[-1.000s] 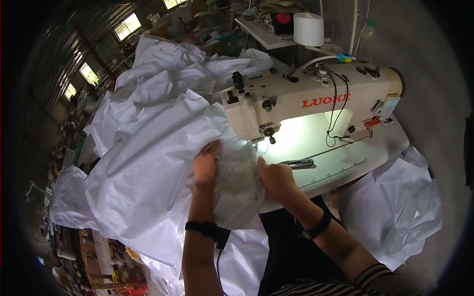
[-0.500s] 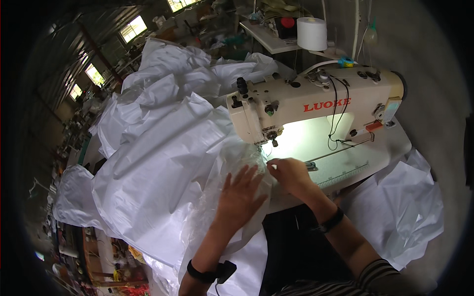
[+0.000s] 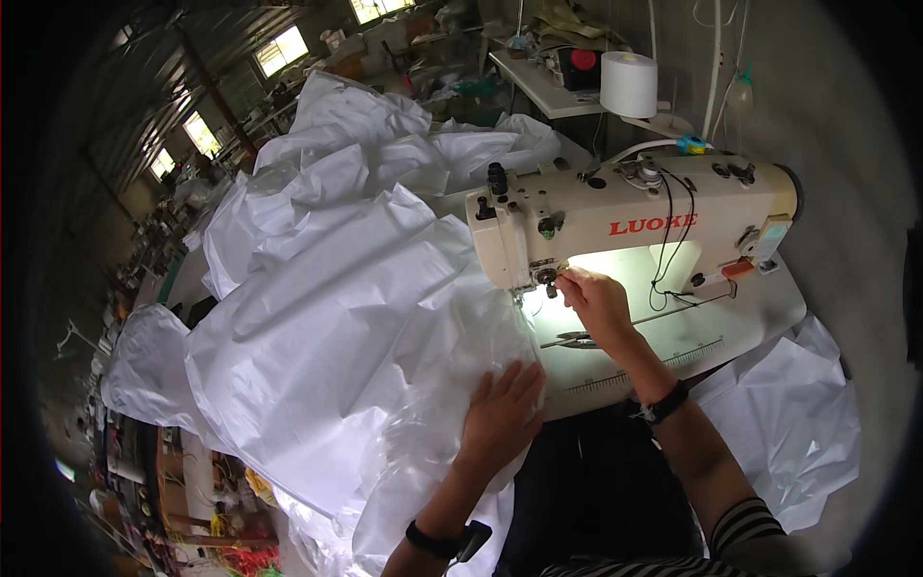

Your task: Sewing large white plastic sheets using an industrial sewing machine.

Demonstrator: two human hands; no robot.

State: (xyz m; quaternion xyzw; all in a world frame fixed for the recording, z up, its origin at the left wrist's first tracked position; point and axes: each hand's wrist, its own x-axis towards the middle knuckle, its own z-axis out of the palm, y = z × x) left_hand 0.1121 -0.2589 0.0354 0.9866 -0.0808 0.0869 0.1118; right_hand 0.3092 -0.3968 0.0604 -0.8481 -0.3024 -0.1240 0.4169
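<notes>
A beige industrial sewing machine stands on a pale table, its lamp lighting the bed. My left hand lies flat, fingers spread, on the near right edge of a large white plastic-like sheet, where a clear film overlaps it. The sheet runs up to the needle area, where its far edge is hidden by the machine head. Raised beside the small knobs on the head, my right hand has its fingertips pinched together; what they hold, if anything, is too small to see. Thread snips rest on the bed below it.
A white thread cone stands behind the machine, near a side table. More white sheeting hangs at the right of the table. Black cords dangle over the machine arm. Crumpled sheeting piles up at the back.
My right hand has risen from the sheet's edge by the needle to the knobs on the machine head. My left hand has slid nearer and flattened on the sheet. The snips have come into fuller view.
</notes>
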